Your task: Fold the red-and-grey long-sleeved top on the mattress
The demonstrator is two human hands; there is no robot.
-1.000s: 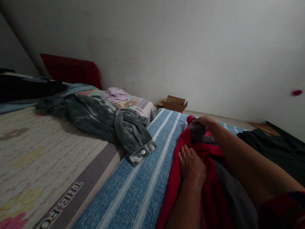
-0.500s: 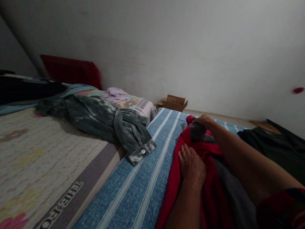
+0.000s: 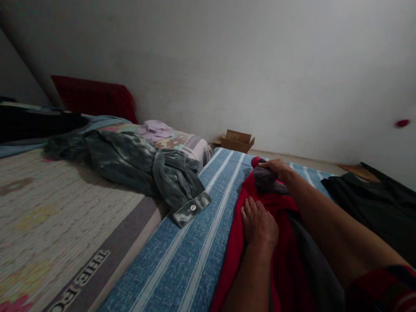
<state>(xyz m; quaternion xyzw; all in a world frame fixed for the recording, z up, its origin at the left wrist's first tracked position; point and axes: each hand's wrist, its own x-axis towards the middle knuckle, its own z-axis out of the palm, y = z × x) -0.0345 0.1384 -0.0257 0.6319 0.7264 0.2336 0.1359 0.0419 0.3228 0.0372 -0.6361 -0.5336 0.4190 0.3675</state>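
A red garment with a grey lining (image 3: pixel 237 242), perhaps a jacket, lies along the blue striped sheet (image 3: pixel 185 255) below me. My left hand (image 3: pixel 259 221) rests flat on its red cloth, palm down with the fingers stretched out. Farther up, my right hand (image 3: pixel 276 168) grips a bunched end of the same garment, where grey lining and a red edge show. The fingertips of that hand are partly hidden by the cloth. Both forearms reach in from the lower right.
Left of the garment, a grey-green tie-dyed denim jacket (image 3: pixel 136 164) spans two beds. Behind it are a lilac cloth (image 3: pixel 155 130) and a red headboard-like panel (image 3: pixel 94 97). A cardboard box (image 3: pixel 236 141) stands by the wall; dark clothing (image 3: pixel 370 203) lies right.
The view has shifted slightly. My left hand still lies flat on the red garment, and my right hand keeps its grip with the bunched end a little differently folded.
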